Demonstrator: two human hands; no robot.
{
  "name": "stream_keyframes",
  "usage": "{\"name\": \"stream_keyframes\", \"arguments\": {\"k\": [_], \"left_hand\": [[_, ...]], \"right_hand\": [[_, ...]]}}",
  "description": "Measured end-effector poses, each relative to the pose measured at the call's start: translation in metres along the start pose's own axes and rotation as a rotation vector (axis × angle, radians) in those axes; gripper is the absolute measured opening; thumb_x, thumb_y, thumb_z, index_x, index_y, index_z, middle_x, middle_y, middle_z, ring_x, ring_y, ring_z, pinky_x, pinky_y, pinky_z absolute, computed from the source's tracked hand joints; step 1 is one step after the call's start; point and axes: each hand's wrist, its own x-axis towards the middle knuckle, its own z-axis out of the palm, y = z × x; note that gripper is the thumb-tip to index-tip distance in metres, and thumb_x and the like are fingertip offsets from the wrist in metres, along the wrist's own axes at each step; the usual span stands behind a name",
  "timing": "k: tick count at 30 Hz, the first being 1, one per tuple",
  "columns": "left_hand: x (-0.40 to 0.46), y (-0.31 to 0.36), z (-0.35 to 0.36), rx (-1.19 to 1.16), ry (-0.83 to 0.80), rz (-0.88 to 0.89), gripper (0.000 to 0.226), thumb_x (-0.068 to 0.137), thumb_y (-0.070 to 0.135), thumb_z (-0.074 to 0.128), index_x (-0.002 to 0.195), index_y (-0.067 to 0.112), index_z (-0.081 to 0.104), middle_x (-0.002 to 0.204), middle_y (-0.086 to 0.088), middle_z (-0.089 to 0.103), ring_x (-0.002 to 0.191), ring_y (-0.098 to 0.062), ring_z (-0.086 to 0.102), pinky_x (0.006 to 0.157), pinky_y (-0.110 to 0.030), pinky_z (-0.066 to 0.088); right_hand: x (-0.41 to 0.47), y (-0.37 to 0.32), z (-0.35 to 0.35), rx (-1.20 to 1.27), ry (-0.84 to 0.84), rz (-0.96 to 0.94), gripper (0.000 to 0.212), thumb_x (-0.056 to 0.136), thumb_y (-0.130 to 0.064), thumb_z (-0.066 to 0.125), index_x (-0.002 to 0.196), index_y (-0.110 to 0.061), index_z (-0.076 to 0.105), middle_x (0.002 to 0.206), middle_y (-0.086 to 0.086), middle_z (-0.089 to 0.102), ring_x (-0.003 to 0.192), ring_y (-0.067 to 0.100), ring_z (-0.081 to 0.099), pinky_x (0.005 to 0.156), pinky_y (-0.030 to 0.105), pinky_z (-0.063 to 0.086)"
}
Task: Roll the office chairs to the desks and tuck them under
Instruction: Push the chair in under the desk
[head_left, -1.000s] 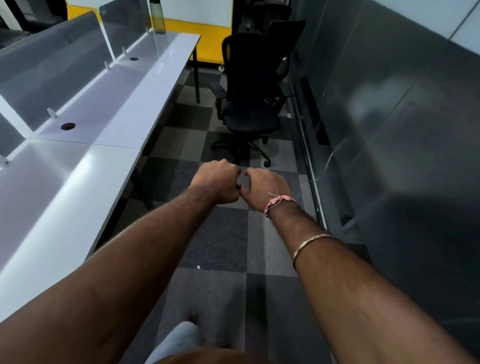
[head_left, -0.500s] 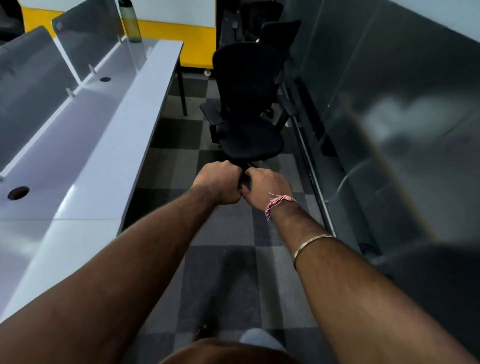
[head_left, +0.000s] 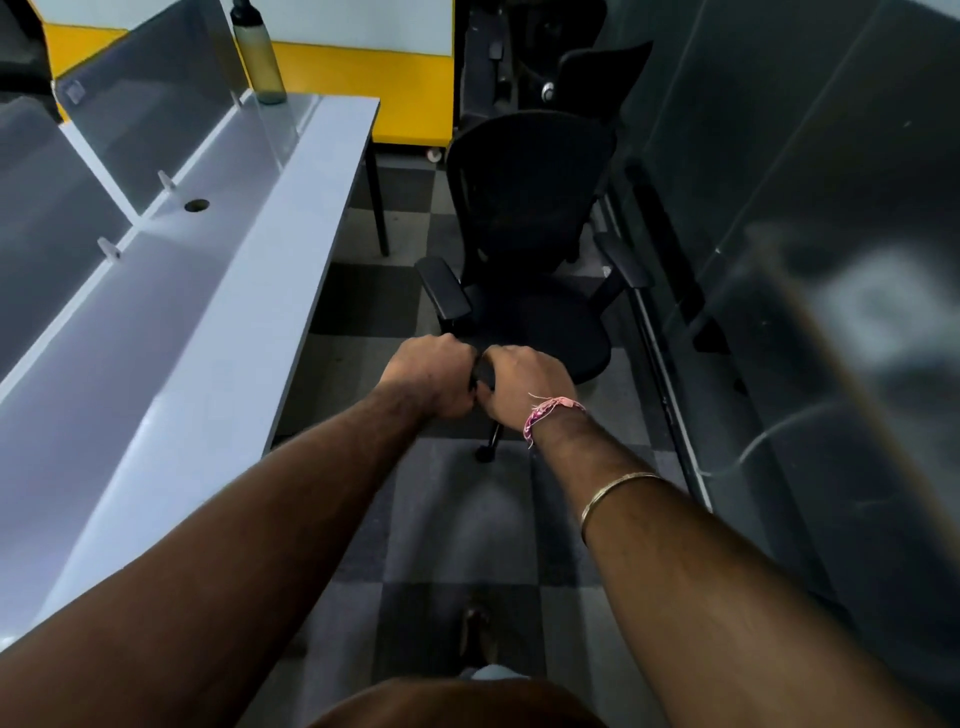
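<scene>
A black office chair (head_left: 524, 208) with armrests stands in the aisle ahead, its seat facing me, to the right of the long white desk (head_left: 208, 322). My left hand (head_left: 434, 374) and my right hand (head_left: 524, 384) are curled into fists, knuckles touching, held out in front of the seat's near edge. Neither hand grips the chair, and I see nothing held in them. One caster leg of the chair (head_left: 488, 447) shows below my hands. A second black chair (head_left: 597, 78) stands behind the first.
A glass partition wall (head_left: 779, 260) runs along the right of the narrow aisle. Frosted dividers (head_left: 156, 114) stand on the desk, with a bottle (head_left: 258, 57) at its far end. A yellow cabinet (head_left: 363, 78) closes off the back. The floor is checkered carpet.
I have walked forward along the aisle, so the chair is nearer and larger. My fists have stayed pressed together in front of me.
</scene>
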Motion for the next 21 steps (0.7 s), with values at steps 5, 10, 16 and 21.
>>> {"name": "stream_keyframes", "arguments": {"k": [5,10,16,21], "left_hand": [[0.101,-0.060,-0.013,-0.001,0.016,-0.032,0.024,0.091,0.043,0.055,0.104,0.027,0.068,0.094,0.002,0.069,0.081,-0.023,0.067,0.064,-0.035,0.047],[0.183,-0.123,-0.002,0.010,-0.012,-0.030,0.024,0.095,0.047,0.061,0.106,0.027,0.069,0.083,0.006,0.060,0.067,-0.013,0.053,0.060,-0.032,0.045],[0.296,-0.210,0.015,-0.022,-0.007,0.058,0.033,0.092,0.050,0.068,0.120,0.032,0.067,0.096,0.005,0.069,0.079,-0.017,0.067,0.067,-0.034,0.057],[0.376,-0.268,0.001,-0.027,-0.065,0.100,0.023,0.094,0.041,0.069,0.113,0.029,0.066,0.084,0.007,0.060,0.073,-0.014,0.062,0.072,-0.037,0.060]], "right_hand": [[0.124,0.016,0.002,-0.025,-0.011,-0.049,0.028,0.085,-0.042,0.060,0.102,-0.019,0.062,0.098,0.002,0.069,0.088,0.030,0.066,0.069,0.037,0.052],[0.216,0.016,0.024,-0.007,-0.054,-0.033,0.026,0.084,-0.037,0.063,0.102,-0.018,0.062,0.098,0.003,0.069,0.088,0.030,0.066,0.074,0.041,0.055],[0.340,0.011,0.055,-0.027,-0.068,0.092,0.028,0.081,-0.035,0.070,0.103,-0.019,0.064,0.101,0.004,0.070,0.091,0.030,0.068,0.072,0.037,0.053],[0.430,0.008,0.059,-0.049,-0.019,0.174,0.018,0.083,-0.025,0.068,0.099,-0.019,0.063,0.098,0.003,0.070,0.090,0.030,0.068,0.066,0.032,0.043]]}}
